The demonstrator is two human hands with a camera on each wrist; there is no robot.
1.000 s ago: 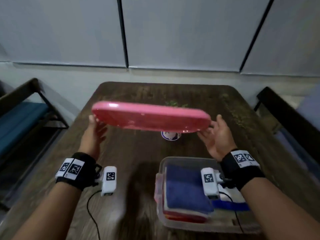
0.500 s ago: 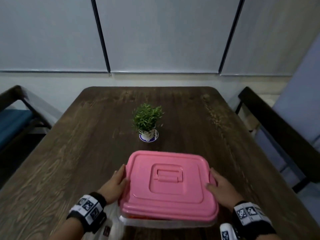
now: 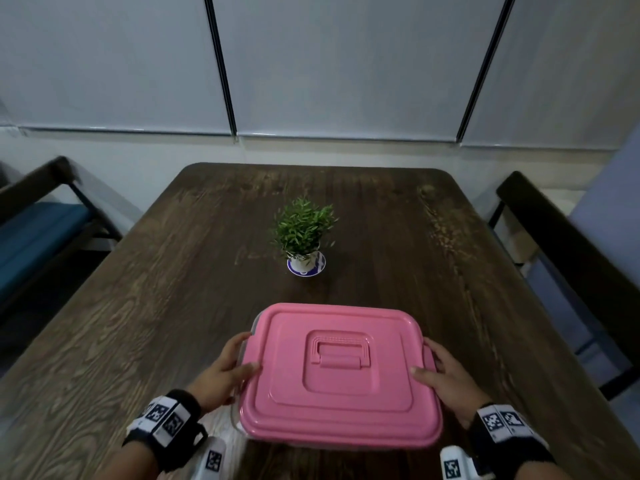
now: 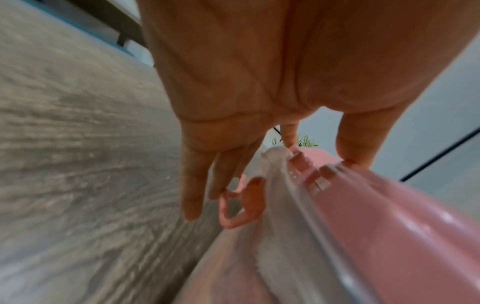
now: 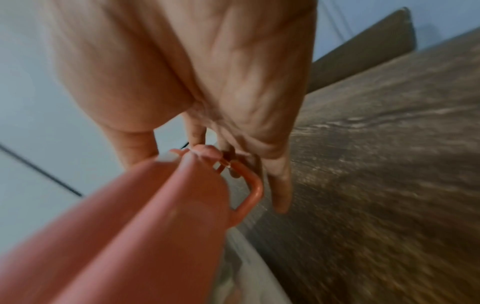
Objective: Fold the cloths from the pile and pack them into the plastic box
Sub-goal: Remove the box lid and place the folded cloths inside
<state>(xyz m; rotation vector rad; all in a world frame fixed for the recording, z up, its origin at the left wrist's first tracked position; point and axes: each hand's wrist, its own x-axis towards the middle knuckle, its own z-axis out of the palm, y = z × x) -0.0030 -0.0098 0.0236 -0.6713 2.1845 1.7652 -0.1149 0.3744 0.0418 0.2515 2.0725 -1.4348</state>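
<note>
The pink lid (image 3: 339, 375) with its flat handle lies on top of the clear plastic box (image 4: 272, 257) at the near middle of the table. My left hand (image 3: 225, 372) is at the lid's left edge, thumb on top. Its straight fingers (image 4: 192, 185) point down beside the pink side latch (image 4: 233, 207). My right hand (image 3: 446, 379) mirrors it at the right edge, thumb on the lid (image 5: 166, 205), fingers (image 5: 280, 185) down next to the other latch (image 5: 250, 193). White cloth (image 4: 275, 205) shows through the box wall. The other cloths are hidden under the lid.
A small potted plant (image 3: 303, 237) stands on a saucer at the middle of the dark wooden table (image 3: 156, 306), beyond the box. A bench with a blue seat (image 3: 41, 216) is to the left and a dark chair (image 3: 568, 258) to the right.
The lid, held in the air over the table a second ago, has come down onto the box. Both thumbs have since moved onto the lid's top.
</note>
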